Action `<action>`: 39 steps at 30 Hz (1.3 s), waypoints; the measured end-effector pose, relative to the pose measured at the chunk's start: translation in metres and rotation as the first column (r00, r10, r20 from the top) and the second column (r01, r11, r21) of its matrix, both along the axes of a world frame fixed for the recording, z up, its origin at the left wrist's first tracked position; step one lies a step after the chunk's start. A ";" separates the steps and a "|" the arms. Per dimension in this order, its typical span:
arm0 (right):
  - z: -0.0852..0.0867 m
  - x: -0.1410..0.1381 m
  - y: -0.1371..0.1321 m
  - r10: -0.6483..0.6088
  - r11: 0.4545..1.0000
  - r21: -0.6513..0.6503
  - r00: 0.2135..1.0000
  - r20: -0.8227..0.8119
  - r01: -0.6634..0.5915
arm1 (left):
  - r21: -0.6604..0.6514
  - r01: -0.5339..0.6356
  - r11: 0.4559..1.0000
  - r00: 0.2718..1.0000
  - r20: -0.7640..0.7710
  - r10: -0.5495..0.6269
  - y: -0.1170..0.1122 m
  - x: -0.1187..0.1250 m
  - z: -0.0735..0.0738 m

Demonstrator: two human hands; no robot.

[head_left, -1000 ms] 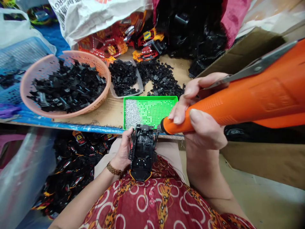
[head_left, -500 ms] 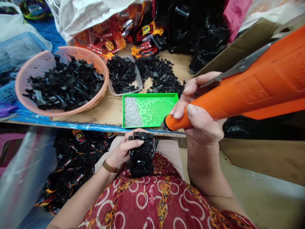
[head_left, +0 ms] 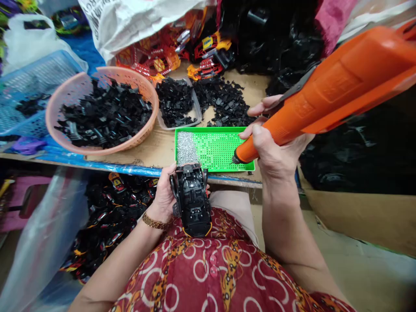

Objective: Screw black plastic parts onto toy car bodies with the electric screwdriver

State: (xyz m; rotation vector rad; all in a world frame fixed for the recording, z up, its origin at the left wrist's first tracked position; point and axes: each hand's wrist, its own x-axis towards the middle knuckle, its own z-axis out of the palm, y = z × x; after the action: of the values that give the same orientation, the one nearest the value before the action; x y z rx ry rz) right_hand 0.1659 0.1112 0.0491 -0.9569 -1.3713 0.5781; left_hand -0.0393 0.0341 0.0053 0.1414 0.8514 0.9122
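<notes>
My left hand (head_left: 165,190) grips a black toy car (head_left: 194,199) by its left side, underside up, just in front of the table edge. My right hand (head_left: 276,145) is wrapped round an orange electric screwdriver (head_left: 312,104), whose tip points down and left over a green perforated tray (head_left: 221,168). I cannot tell whether the tip touches the tray. Small silvery screws (head_left: 186,147) are heaped at the tray's left end, and more lie scattered across its holes.
A peach basket (head_left: 147,134) and a clear tub (head_left: 199,113) hold black plastic parts. Loose black parts (head_left: 224,102) lie beside them. Orange-red toy car bodies (head_left: 156,60) spill from a white sack (head_left: 143,26). Several toy cars (head_left: 110,221) lie below left; cardboard (head_left: 357,216) stands right.
The screwdriver tip has moved right and up from the tray's front edge to over its right part. My left hand has shifted its grip to the car's side, and more of the underside shows.
</notes>
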 end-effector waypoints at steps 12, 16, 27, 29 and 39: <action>-0.002 -0.020 -0.057 -0.199 0.938 0.331 0.944 0.263 0.106 | 0.215 -0.312 0.926 0.935 -0.104 0.339 0.000 0.000 0.005; -0.024 -0.063 -0.084 0.196 0.948 0.034 0.666 0.720 -0.316 | 0.295 -0.358 0.886 0.900 -0.143 0.412 -0.004 0.011 0.008; -0.058 -0.052 -0.074 0.173 0.746 -0.505 0.858 -0.483 -0.434 | 0.427 -0.033 0.903 0.852 -0.460 0.249 -0.004 -0.008 -0.008; -0.064 -0.053 -0.073 0.077 0.662 -0.515 0.732 -0.677 -0.545 | 0.475 0.000 0.880 0.859 -0.450 0.243 -0.005 -0.011 -0.012; -0.071 -0.067 -0.079 0.040 0.601 -0.509 0.660 -0.750 -0.616 | 0.452 -0.090 0.887 0.924 -0.294 0.244 -0.003 -0.007 -0.005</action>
State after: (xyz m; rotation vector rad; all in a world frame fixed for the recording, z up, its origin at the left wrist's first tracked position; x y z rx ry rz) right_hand 0.0985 0.0322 -0.0216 -0.9221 -0.5895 1.7377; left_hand -0.0460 0.0308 0.0005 0.6383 0.9827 1.2598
